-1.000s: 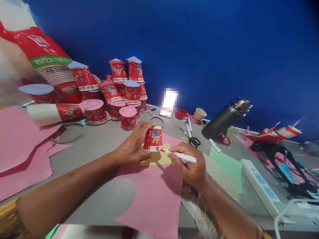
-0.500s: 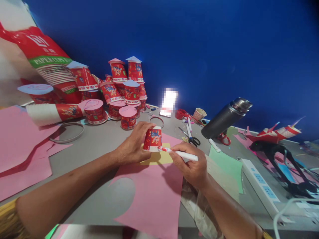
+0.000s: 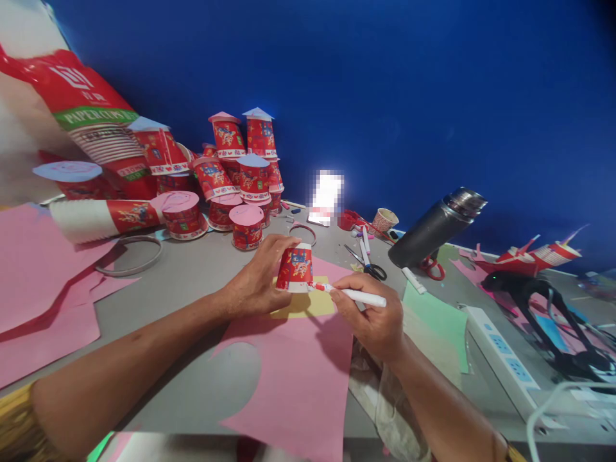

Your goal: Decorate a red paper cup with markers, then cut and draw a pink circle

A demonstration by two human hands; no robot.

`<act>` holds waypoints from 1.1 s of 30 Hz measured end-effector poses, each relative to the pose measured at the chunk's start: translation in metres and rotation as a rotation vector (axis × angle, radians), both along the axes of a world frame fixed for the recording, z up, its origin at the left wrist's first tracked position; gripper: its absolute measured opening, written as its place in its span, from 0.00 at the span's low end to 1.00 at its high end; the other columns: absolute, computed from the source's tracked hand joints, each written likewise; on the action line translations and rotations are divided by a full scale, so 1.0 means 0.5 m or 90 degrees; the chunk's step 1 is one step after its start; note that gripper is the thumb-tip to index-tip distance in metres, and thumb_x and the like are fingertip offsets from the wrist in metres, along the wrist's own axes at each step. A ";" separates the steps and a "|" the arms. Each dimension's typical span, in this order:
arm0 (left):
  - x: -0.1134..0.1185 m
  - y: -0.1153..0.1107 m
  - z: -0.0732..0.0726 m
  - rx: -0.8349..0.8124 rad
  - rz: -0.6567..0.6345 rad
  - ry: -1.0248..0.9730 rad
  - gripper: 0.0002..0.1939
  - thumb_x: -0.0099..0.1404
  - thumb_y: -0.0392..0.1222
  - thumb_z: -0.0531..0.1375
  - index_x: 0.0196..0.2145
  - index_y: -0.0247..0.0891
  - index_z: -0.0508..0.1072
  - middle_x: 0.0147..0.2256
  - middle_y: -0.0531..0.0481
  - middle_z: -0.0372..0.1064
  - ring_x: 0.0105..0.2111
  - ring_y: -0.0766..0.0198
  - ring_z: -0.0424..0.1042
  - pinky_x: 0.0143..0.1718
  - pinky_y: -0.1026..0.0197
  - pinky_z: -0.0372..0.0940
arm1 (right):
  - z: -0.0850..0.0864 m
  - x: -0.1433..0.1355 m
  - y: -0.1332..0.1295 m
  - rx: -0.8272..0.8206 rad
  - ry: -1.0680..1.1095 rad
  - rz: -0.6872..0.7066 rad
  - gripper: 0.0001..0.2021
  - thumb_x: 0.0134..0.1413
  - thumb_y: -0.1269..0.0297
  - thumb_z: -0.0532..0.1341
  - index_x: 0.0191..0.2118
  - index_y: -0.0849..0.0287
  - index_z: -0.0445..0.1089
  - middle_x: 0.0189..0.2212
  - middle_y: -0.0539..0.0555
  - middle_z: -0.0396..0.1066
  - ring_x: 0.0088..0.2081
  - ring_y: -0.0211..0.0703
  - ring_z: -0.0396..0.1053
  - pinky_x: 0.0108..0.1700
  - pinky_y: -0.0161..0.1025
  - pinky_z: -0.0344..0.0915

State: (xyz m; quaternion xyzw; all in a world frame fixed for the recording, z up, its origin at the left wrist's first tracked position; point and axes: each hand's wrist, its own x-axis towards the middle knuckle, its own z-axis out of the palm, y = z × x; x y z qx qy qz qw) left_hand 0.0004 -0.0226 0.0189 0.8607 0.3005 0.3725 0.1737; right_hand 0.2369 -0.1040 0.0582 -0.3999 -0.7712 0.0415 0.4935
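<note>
The left hand (image 3: 255,277) clasps a red cup (image 3: 297,266), the right hand (image 3: 375,321) apart, pinching a marker (image 3: 363,298) at its rim, above pink paper (image 3: 303,378) overhanging the near edge of the table (image 3: 206,407).

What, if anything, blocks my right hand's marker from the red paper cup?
Nothing visible. The white marker in your right hand has its tip at the lower edge of the red paper cup; your left hand holds the cup from the left.
</note>
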 end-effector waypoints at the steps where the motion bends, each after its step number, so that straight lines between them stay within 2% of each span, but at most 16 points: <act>1: 0.000 0.000 0.000 0.002 -0.003 -0.001 0.43 0.54 0.34 0.63 0.65 0.46 0.54 0.59 0.40 0.61 0.61 0.42 0.64 0.63 0.35 0.66 | -0.001 0.000 0.000 0.002 -0.001 0.001 0.05 0.67 0.66 0.64 0.36 0.56 0.76 0.27 0.51 0.80 0.27 0.40 0.76 0.32 0.35 0.72; 15: 0.003 -0.001 -0.007 0.007 0.012 -0.007 0.43 0.53 0.32 0.62 0.66 0.44 0.55 0.60 0.40 0.60 0.61 0.43 0.64 0.63 0.38 0.66 | 0.003 -0.004 -0.003 -0.011 0.007 0.034 0.05 0.65 0.69 0.65 0.36 0.57 0.76 0.26 0.50 0.78 0.26 0.38 0.74 0.32 0.34 0.70; 26: 0.003 -0.003 0.001 0.000 0.009 -0.003 0.43 0.53 0.34 0.63 0.65 0.45 0.56 0.59 0.40 0.62 0.60 0.43 0.66 0.61 0.37 0.67 | 0.001 0.000 -0.003 -0.033 -0.011 0.012 0.07 0.66 0.65 0.64 0.35 0.56 0.76 0.26 0.51 0.78 0.26 0.40 0.75 0.31 0.35 0.72; 33: 0.005 -0.003 -0.002 0.009 0.005 -0.010 0.43 0.53 0.34 0.63 0.65 0.44 0.56 0.59 0.40 0.62 0.59 0.43 0.66 0.61 0.37 0.67 | 0.002 -0.002 -0.002 -0.024 -0.010 0.020 0.06 0.65 0.68 0.64 0.35 0.56 0.76 0.26 0.50 0.78 0.26 0.39 0.75 0.31 0.34 0.70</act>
